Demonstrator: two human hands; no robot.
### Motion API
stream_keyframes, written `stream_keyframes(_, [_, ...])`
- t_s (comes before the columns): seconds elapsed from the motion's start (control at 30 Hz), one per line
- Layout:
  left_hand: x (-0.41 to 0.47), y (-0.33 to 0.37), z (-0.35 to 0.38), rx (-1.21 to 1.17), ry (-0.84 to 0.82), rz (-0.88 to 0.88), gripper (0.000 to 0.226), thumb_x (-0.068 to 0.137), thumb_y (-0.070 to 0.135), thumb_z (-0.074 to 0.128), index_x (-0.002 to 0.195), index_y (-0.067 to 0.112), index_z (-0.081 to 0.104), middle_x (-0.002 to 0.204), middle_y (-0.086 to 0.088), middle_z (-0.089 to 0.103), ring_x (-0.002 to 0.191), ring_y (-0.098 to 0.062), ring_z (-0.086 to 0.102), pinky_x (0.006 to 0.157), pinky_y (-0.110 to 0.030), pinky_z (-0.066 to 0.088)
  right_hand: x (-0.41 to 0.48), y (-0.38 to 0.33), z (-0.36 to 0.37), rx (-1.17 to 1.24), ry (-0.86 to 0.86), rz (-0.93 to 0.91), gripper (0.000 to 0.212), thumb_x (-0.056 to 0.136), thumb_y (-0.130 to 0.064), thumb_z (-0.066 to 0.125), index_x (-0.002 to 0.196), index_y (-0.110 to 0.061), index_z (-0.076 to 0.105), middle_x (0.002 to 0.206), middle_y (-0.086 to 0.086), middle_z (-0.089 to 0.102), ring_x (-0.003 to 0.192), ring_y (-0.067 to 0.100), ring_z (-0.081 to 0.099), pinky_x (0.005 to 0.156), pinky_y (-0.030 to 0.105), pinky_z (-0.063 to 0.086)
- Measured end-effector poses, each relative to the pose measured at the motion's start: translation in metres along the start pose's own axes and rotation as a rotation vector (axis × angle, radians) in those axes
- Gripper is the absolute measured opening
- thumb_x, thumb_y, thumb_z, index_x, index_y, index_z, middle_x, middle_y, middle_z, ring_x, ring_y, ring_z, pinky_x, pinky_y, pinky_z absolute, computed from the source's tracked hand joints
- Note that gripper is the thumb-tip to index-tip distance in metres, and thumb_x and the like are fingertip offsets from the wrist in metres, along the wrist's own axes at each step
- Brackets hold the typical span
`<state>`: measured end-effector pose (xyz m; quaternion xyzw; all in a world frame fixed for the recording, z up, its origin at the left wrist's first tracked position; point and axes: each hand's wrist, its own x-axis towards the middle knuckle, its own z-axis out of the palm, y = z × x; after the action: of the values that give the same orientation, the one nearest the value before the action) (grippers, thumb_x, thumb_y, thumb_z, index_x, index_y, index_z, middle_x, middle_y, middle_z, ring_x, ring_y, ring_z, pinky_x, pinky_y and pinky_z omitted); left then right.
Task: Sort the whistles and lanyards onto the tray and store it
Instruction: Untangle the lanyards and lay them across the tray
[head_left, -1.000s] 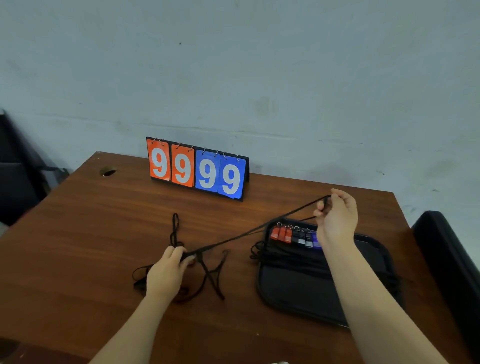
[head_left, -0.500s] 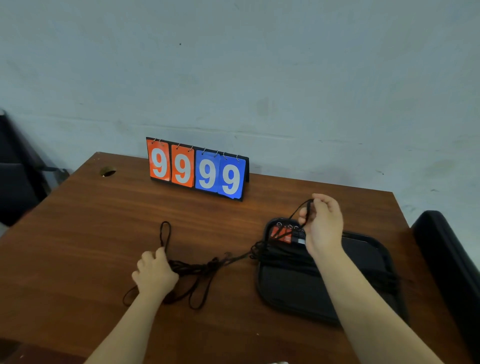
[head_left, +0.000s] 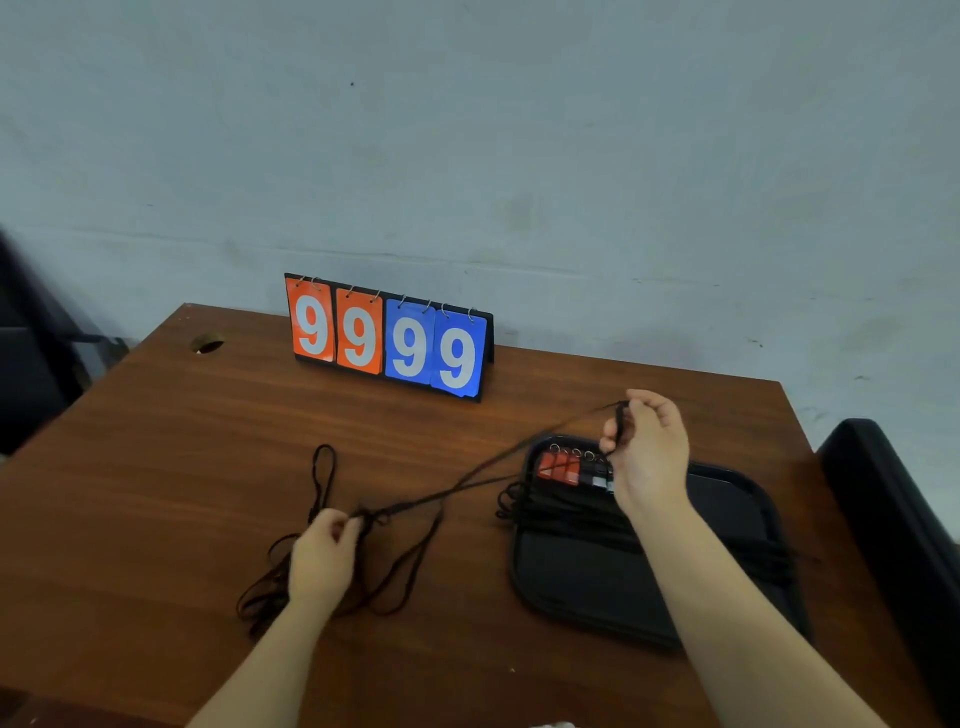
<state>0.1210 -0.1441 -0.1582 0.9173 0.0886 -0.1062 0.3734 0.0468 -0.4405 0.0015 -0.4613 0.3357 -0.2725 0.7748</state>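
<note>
Brown wooden bench (head_left: 156, 467): both the left hand (head_left: 322, 564) and right hand (head_left: 649, 457) pinch one black cord lanyard (head_left: 467, 480) taut; next, lay it on the black tray (head_left: 587, 587).

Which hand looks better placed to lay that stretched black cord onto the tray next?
The right hand, probably: it pinches one end of the lanyard directly above the tray, while the left hand holds the other end over bare table.

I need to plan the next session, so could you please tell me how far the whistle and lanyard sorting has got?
Done: a row of red, black and grey whistles and several black cords lie on the black tray. In hand: the left hand and right hand stretch one black lanyard cord between them. Left: a tangle of black lanyards remains on the brown wooden table, and the tray is not yet stored.
</note>
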Motion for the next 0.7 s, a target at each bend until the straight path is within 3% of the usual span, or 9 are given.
stream_keyframes(0.1, [0.012, -0.009, -0.019, -0.085, 0.181, -0.201, 0.022, 0.098, 0.023, 0.050, 0.109, 0.005, 0.054, 0.081, -0.009, 0.059, 0.064, -0.028, 0.059, 0.050, -0.031, 0.044, 0.008, -0.005, -0.005, 0.044, 0.018, -0.031, 0.025, 0.101, -0.003, 0.037, 0.092, -0.016, 0.056, 0.074, 0.003, 0.048, 0.051, 0.011, 0.047, 0.045, 0.023, 0.040])
stream_keyframes(0.2, [0.017, -0.011, -0.025, -0.178, 0.234, -0.372, 0.024, 0.098, 0.020, 0.047, 0.116, 0.004, 0.052, 0.080, -0.013, 0.058, 0.063, -0.031, 0.059, 0.052, -0.035, 0.049, 0.006, -0.002, -0.004, 0.015, 0.003, -0.041, 0.026, 0.101, -0.002, 0.036, 0.092, -0.016, 0.056, 0.073, 0.003, 0.047, 0.051, 0.012, 0.047, 0.045, 0.023, 0.039])
stream_keyframes(0.3, [0.015, -0.009, -0.027, -0.210, 0.284, -0.500, 0.025, 0.097, 0.015, 0.045, 0.120, 0.007, 0.044, 0.094, -0.020, 0.058, 0.075, -0.038, 0.060, 0.066, -0.047, 0.055, 0.003, 0.001, -0.003, -0.006, 0.008, -0.040, 0.026, 0.100, 0.000, 0.036, 0.092, -0.016, 0.055, 0.070, 0.002, 0.047, 0.051, 0.012, 0.045, 0.045, 0.023, 0.036])
stream_keyframes(0.43, [0.011, -0.016, -0.029, -0.226, 0.339, -0.588, 0.030, 0.092, 0.008, 0.049, 0.121, 0.006, 0.041, 0.121, -0.026, 0.050, 0.098, -0.045, 0.055, 0.085, -0.056, 0.050, 0.004, -0.007, -0.006, 0.023, 0.042, -0.053, 0.027, 0.099, 0.000, 0.036, 0.091, -0.017, 0.055, 0.068, 0.001, 0.048, 0.051, 0.011, 0.045, 0.044, 0.022, 0.036])
stream_keyframes(0.5, [0.008, -0.021, -0.027, -0.073, 0.373, -0.472, 0.038, 0.086, 0.004, 0.053, 0.122, 0.004, 0.043, 0.128, -0.025, 0.044, 0.105, -0.046, 0.051, 0.087, -0.054, 0.047, 0.006, -0.012, -0.007, 0.033, 0.051, -0.066, 0.027, 0.099, -0.001, 0.037, 0.090, -0.017, 0.055, 0.069, 0.000, 0.048, 0.051, 0.010, 0.046, 0.044, 0.022, 0.036])
stream_keyframes(0.6, [0.000, -0.013, -0.016, 0.257, 0.381, 0.051, 0.032, 0.081, 0.010, 0.064, 0.112, 0.004, 0.059, 0.115, -0.020, 0.056, 0.099, -0.039, 0.056, 0.082, -0.050, 0.046, 0.006, -0.012, -0.004, 0.031, 0.033, -0.077, 0.027, 0.099, 0.000, 0.036, 0.090, -0.017, 0.055, 0.067, 0.000, 0.047, 0.050, 0.010, 0.045, 0.044, 0.022, 0.035])
stream_keyframes(0.7, [-0.012, 0.001, 0.007, 0.521, 0.167, 0.457, 0.028, 0.082, 0.045, 0.069, 0.093, 0.020, 0.066, 0.097, 0.000, 0.062, 0.091, -0.023, 0.062, 0.081, -0.042, 0.046, 0.003, -0.007, 0.001, 0.025, 0.010, -0.074, 0.027, 0.100, 0.000, 0.036, 0.089, -0.017, 0.055, 0.067, 0.000, 0.047, 0.050, 0.011, 0.045, 0.044, 0.022, 0.035])
